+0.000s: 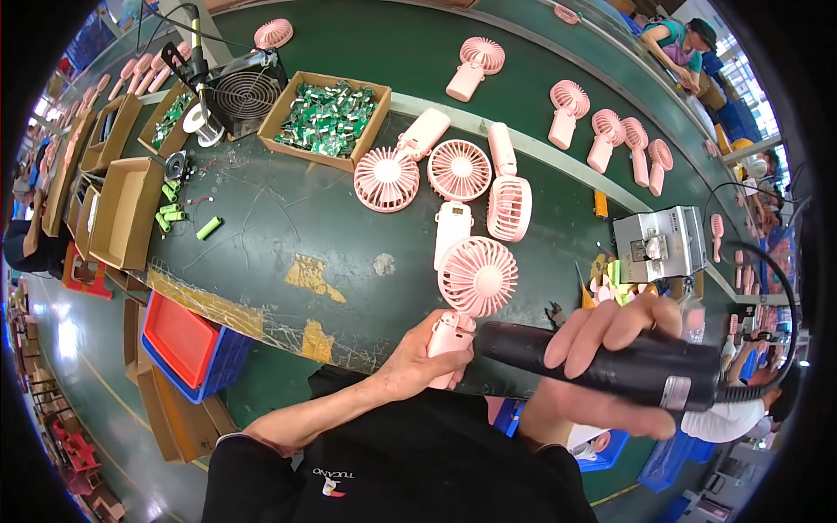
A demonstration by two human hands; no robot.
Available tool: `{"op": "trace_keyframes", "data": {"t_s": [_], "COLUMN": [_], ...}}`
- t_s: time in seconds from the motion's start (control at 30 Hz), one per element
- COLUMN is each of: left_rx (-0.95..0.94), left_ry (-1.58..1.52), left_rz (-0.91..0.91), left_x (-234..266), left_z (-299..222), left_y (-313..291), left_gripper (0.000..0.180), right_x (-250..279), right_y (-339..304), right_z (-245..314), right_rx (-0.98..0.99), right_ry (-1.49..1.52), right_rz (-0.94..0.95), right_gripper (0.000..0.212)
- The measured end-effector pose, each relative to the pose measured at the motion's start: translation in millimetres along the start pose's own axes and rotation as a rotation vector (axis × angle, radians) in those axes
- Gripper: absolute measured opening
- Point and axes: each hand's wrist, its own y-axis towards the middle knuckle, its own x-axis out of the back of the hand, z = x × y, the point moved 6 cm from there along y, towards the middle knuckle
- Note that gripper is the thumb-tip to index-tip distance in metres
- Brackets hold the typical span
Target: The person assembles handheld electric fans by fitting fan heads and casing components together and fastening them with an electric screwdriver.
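Observation:
My left hand (423, 356) is closed round the handle of a pink handheld fan (479, 277), whose round slatted head points away from me over the bench. My right hand (632, 327) is wrapped about a thick black electric screwdriver (523, 347), held sideways with its cable running off to the right. The driver's front end is close to the held handle; whether its bit touches cannot be made out. Just beyond lie a second pink fan (459, 170), a third fan (386, 179) and a fan on its side (509, 209).
A carton of green circuit boards (327, 118) stands far left, beside a solder spool (203, 125) and a black fume fan (247, 93). Green battery cells (209, 228) lie left. A grey metal device (660, 241) stands right. Several fans (569, 100) rest on the green belt behind.

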Motion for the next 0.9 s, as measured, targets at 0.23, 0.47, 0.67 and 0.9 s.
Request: {"op": "trace_keyframes", "data": {"t_s": [0.23,0.47,0.67,0.9], "left_rx": [-0.030,0.060,0.035,0.036], "left_ry": [-0.022,-0.005,-0.022,-0.013], "left_rz": [0.009,-0.011,-0.037,-0.037], "left_x": [-5,-12,-12,-16], "left_z": [-3,-11,-11,-13], "left_y": [-1,-5,-5,-4], "left_gripper": [0.038,0.040,0.040,0.040], "right_x": [-14,-20,-33,-31], "right_y": [-4,-9,-11,-8], "right_z": [-9,-12,-11,-8], "right_rx": [0.029,0.170,0.194,0.185], "right_ry": [-0.057,-0.268,-0.261,-0.276], "right_rz": [0.111,0.130,0.281,0.293], "right_gripper": [0.092,0.090,0.072,0.063]}}
